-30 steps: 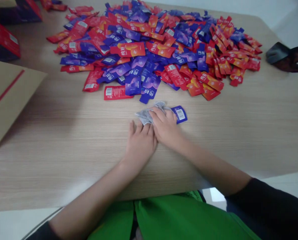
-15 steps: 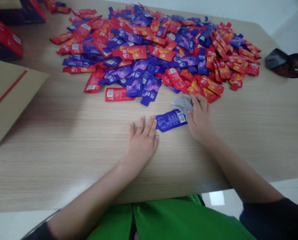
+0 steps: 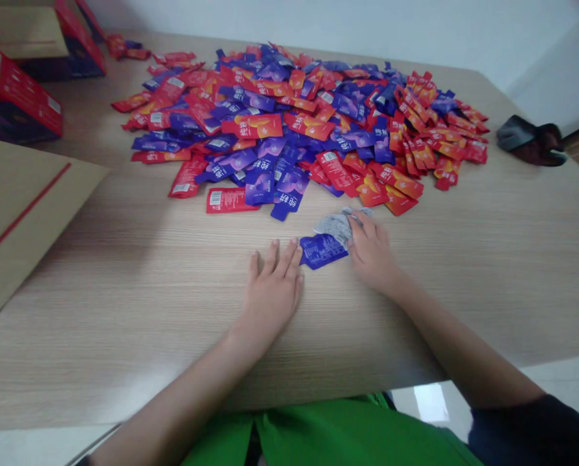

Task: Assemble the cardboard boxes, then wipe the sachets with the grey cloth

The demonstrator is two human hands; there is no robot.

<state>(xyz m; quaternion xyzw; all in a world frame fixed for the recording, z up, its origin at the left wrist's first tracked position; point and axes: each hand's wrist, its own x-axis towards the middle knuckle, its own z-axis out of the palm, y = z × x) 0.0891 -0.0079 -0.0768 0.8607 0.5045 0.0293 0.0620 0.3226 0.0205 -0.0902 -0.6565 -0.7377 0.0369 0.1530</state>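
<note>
A blue sachet [image 3: 321, 252] lies flat on the table, its printed back facing up. My left hand [image 3: 272, 285] rests open on the tabletop, fingers spread, with fingertips touching the sachet's left end. A crumpled grey cloth [image 3: 337, 225] is gripped under the fingers of my right hand [image 3: 374, 255] and covers the right end of the sachet, barcode included. Beyond both hands spreads a large heap of red and blue sachets [image 3: 289, 126]; a single red sachet [image 3: 231, 200] lies at its near edge.
An opened cardboard box flap [image 3: 32, 213] juts in from the left. Red and blue boxes [image 3: 22, 97] stand behind it at the far left. On the right of the wooden table [image 3: 488, 272] sits a dark shiny object [image 3: 532, 139], its kind unclear. A wall borders the back.
My right hand has slid the cloth left over the sachet, hiding its barcode. My left hand stays at the sachet's left end. The whole view has tilted slightly upward.
</note>
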